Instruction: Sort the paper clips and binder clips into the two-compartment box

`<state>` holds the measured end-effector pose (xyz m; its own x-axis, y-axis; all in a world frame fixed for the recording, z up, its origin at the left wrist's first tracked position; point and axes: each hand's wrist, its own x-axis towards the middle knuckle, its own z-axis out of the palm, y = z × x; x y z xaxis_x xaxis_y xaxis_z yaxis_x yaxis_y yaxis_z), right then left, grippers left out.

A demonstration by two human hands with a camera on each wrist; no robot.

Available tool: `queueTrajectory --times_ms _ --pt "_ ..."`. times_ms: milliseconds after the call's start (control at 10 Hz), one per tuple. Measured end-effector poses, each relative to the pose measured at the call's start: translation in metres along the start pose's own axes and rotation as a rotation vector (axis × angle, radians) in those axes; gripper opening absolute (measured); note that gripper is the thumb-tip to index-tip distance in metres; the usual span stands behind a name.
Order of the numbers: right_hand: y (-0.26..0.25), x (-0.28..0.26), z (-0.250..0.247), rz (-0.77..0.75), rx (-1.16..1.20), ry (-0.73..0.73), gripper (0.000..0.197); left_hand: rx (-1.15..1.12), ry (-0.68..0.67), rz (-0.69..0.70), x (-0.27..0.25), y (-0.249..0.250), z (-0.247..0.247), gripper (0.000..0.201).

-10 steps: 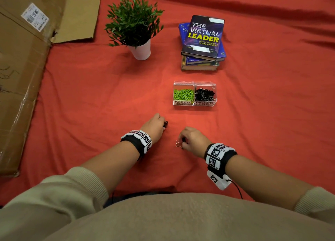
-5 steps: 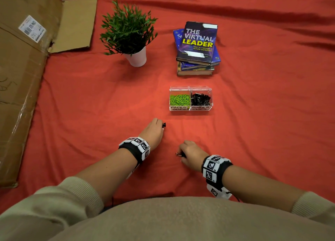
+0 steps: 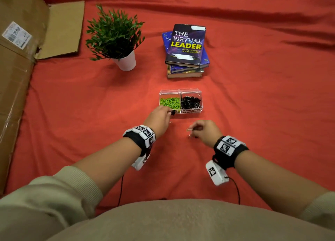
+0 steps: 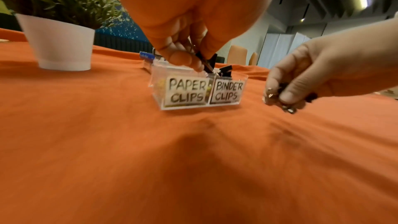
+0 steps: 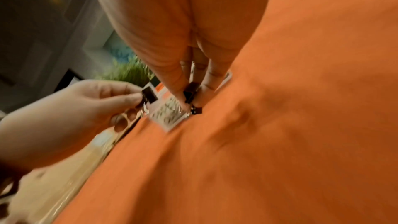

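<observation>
two-compartment box point(image 3: 181, 91) on red cloth point(image 3: 253, 104) | left hand point(image 3: 159, 118), right hand point(image 3: 206, 130) each pinch binder clips | grey ceiling

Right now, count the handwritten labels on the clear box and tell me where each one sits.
2. The PAPER CLIPS label fronts the left compartment of the clear box; the BINDER CLIPS label fronts the right one. The box's other sides are hidden.
</observation>
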<state>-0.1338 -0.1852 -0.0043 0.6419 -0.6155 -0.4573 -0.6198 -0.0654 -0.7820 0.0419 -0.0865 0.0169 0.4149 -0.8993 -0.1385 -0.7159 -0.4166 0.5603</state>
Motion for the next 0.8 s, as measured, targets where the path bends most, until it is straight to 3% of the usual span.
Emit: queueTrajectory --times_ms 100,300,500,700,800 --pt "-0.017 0.023 -0.040 -0.005 0.046 0.174 0.021 -0.087 0.041 -0.029 0.032 0.026 0.001 0.025" --pt "-0.048 0.067 -0.070 -0.091 -0.021 0.290 0.013 -0.135 0.043 -0.143 0.079 0.056 0.011 0.017" --pt "-0.062 0.079 -0.060 -0.129 -0.206 0.231 0.016 0.202 0.016 0.030 0.079 0.046 0.023 0.022" --pt "-0.062 0.083 -0.050 -0.289 -0.596 0.023 0.024 -0.005 0.130 -0.024 0.055 0.031 0.017 0.017" --pt "-0.063 0.084 -0.053 -0.339 -0.659 -0.004 0.026 -0.131 0.134 -0.065 0.014 0.012 0.016 0.011"
